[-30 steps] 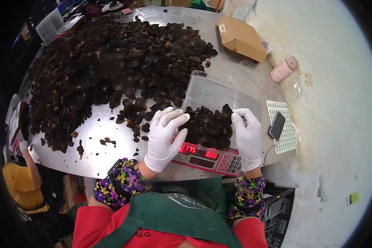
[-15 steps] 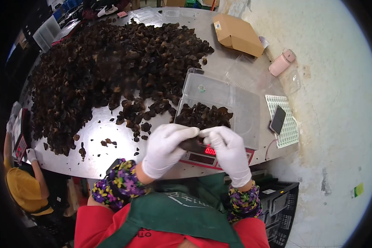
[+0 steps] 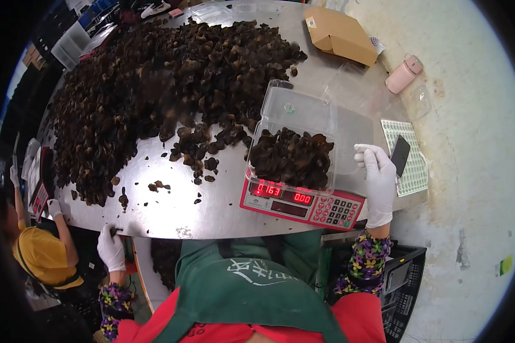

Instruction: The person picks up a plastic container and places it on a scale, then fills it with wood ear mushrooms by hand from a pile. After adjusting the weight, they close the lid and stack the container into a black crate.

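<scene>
A clear plastic clamshell box [image 3: 321, 187], heaped with dark wood ear mushrooms [image 3: 292, 157], rests on a red digital scale [image 3: 274, 207]. Its lid [image 3: 297, 106] is folded back, away from me. My right hand [image 3: 379, 186], in a white glove, hovers by the scale's right side, fingers partly bent and nothing visible in them. Far to the left, at the table's front edge, my gloved left hand [image 3: 111, 248] is closed, with a small dark piece [image 3: 117, 231], apparently wood ear, at its fingertips. Red digits glow on the scale's display.
A large pile of wood ear mushrooms [image 3: 171, 80] covers the metal table's left and back. On the right lie a phone [image 3: 399, 155], a label sheet [image 3: 413, 171], a pink bottle [image 3: 404, 74] and a cardboard box [image 3: 341, 35]. A co-worker in yellow [image 3: 47, 254] is at left.
My hands were together over the box's front edge. Now they are apart, the left far to the left at the table edge, the right beside the scale. The display is uncovered.
</scene>
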The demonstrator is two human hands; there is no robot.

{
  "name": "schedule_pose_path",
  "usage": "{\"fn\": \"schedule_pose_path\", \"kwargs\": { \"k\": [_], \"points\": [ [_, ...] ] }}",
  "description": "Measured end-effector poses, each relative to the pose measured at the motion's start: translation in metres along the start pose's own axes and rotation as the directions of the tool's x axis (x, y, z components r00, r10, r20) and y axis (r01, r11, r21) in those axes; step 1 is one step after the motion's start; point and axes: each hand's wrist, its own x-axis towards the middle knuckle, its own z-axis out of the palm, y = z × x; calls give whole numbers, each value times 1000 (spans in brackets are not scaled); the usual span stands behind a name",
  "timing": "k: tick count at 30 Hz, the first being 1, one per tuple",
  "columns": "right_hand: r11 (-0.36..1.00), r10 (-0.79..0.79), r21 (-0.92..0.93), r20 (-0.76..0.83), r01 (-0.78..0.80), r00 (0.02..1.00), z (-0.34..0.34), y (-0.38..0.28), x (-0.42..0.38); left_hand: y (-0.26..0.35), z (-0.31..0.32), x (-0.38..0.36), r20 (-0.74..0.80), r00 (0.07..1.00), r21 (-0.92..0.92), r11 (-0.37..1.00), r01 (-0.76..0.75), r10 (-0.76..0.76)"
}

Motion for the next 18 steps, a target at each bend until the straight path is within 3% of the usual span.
{"fn": "schedule_pose_path", "kwargs": {
  "k": [1, 2, 3, 4, 5, 8, 9, 10, 15, 18],
  "points": [
    [1000, 13, -18, -4, -13, 1000, -3, 2, 3, -10, -9, -8, 23, 1000, 218, 976, 16, -21],
    [1000, 6, -25, -3, -6, 1000, -4, 5, 7, 7, -26, -15, 133, 976, 294, 947, 127, -173],
    [1000, 7, -25, -4, -7, 1000, -4, 6, 10, 4, -21, -16, 133, 976, 294, 947, 126, -171],
    [999, 41, -30, -1, -41, 999, -4, 4, 14, -1, -12, -18, -31, 999, 253, 967, -13, 22],
    [996, 77, -35, 3, -77, 997, -3, 3, 18, 11, -15, -19, -199, 958, 235, 959, -158, 207],
    [993, 95, 69, 29, -97, 995, 1, 5, 29, 93, -31, -7, -59, 971, -312, 920, -237, 231],
    [993, 98, 66, 31, -100, 995, 1, 8, 33, 135, -39, -5, 33, 989, -546, 832, -102, 143],
    [985, 124, 117, 46, -129, 991, 1, 12, 37, 158, -30, -2, 21, 986, -687, 719, -105, 164],
    [912, 217, 331, 109, -241, 970, 3, 23, 36, 290, -27, 10, 8, 903, -876, 439, -201, 430],
    [809, 277, 484, 189, -335, 942, 9, 25, 36, 337, -13, 15, -64, 841, -844, 421, -333, 537]
  ]
}}
